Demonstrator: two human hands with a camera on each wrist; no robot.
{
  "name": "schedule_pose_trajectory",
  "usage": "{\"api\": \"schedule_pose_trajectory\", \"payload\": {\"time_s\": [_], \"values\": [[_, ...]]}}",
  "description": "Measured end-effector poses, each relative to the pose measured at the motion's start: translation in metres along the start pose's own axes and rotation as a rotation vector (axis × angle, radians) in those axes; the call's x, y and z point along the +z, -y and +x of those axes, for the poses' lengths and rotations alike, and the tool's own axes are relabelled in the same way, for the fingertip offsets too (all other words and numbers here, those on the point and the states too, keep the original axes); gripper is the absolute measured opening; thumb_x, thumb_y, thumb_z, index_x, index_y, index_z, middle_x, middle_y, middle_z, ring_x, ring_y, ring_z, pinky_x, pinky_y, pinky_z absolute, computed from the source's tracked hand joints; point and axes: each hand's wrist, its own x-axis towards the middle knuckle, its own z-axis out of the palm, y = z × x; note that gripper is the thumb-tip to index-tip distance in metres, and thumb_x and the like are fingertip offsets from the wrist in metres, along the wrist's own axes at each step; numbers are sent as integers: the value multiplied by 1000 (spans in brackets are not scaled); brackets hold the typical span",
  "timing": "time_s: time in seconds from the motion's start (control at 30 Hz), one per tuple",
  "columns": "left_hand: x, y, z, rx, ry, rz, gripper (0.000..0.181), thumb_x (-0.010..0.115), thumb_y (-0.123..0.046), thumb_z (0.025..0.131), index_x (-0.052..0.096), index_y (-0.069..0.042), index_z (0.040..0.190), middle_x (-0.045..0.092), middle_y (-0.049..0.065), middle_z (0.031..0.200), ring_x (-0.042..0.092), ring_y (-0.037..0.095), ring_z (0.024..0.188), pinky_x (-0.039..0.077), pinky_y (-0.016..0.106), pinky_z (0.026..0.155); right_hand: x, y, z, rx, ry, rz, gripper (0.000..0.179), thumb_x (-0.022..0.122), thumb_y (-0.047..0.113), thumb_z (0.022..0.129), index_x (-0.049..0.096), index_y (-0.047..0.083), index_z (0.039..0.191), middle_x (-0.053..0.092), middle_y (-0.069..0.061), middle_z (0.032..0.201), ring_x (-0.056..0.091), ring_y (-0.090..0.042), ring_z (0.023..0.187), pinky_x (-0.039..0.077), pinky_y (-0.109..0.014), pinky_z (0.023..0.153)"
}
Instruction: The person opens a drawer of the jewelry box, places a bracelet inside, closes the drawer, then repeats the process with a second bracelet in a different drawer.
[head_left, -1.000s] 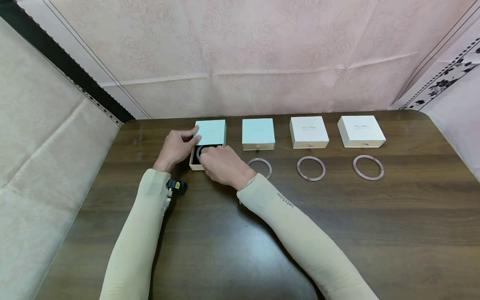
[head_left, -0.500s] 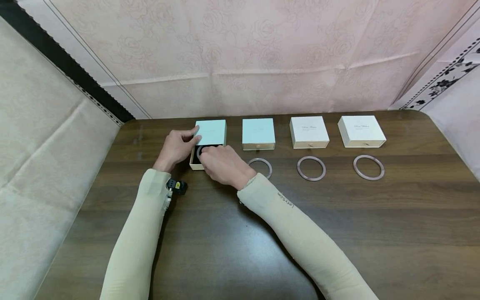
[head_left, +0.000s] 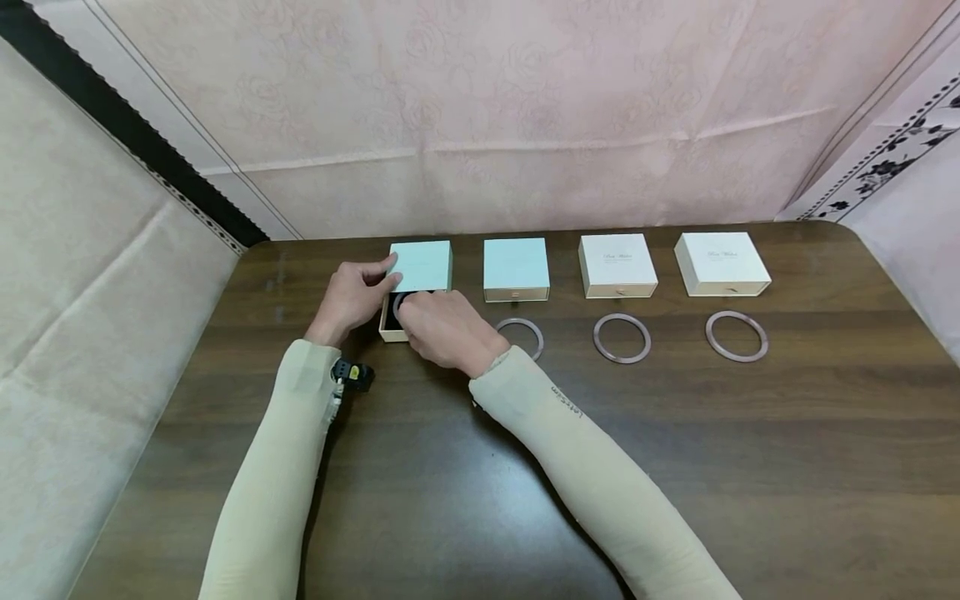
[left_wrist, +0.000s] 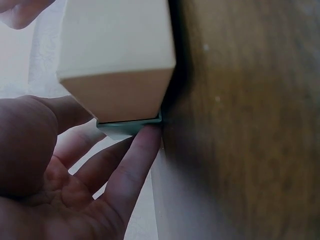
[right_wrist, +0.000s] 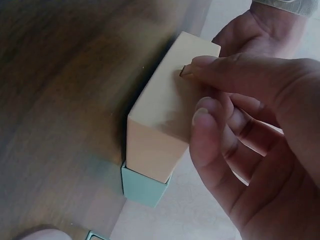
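At the left end of a row, a teal jewelry box point(head_left: 422, 265) has its drawer point(head_left: 393, 335) pulled part way out toward me. Its teal sleeve is gripped from the left by my left hand point(head_left: 352, 298). In the left wrist view, a fingertip point(left_wrist: 149, 135) presses the sleeve low down, near the table. A bangle point(head_left: 398, 305) lies in the dark drawer, partly covered by my right hand point(head_left: 447, 330). In the right wrist view, that hand's thumb point(right_wrist: 207, 61) is against the small pull tab point(right_wrist: 185, 70) on the drawer front, pinching it; the index fingertip is hidden.
To the right stand another teal box point(head_left: 515, 265) and two white boxes point(head_left: 618, 260), all closed. Three pale purple bangles point(head_left: 622, 360) lie before them on the wooden table point(head_left: 465, 492); my right wrist partly covers the nearest. Pale cloth point(head_left: 480, 117) hangs behind.
My right forearm has shifted slightly left. Both hands keep their places at the teal box, and the drawer shows no clear movement.
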Motion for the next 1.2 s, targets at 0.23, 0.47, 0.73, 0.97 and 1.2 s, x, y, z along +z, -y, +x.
{"api": "schedule_pose_trajectory", "payload": {"time_s": [0.23,0.47,0.73,0.97,1.2], "values": [[-1,-2,0,0,6,-7,47,57,-38,105,50,-28,150,45,-2,159,50,27,142,46,40,101,-1,0,0,10,-7,4,27,58,11,100,60,18,73,59,3,75,55,-13,67,49,-30,61],[-1,-2,0,2,-8,-11,46,57,-36,105,51,-27,150,45,-2,159,47,28,144,45,41,100,-1,0,2,12,-29,3,30,58,9,99,58,17,70,58,3,74,53,-13,65,47,-30,59],[-1,-2,-1,4,-13,-11,46,58,-36,105,51,-27,150,46,-2,159,49,29,142,46,42,102,0,-1,2,12,-39,19,30,58,9,100,59,17,71,59,3,75,51,-12,64,44,-28,58],[-1,-1,1,6,-7,-18,46,57,-34,106,51,-24,150,45,0,159,46,30,145,45,46,108,0,-1,4,27,-25,23,28,59,9,99,61,17,73,61,4,77,52,-12,64,46,-29,60],[1,2,1,13,-16,6,46,57,-34,106,51,-23,150,46,1,158,52,30,139,46,44,106,-1,0,6,38,2,28,30,59,11,100,59,18,71,58,4,72,47,-12,61,42,-28,57]]}}
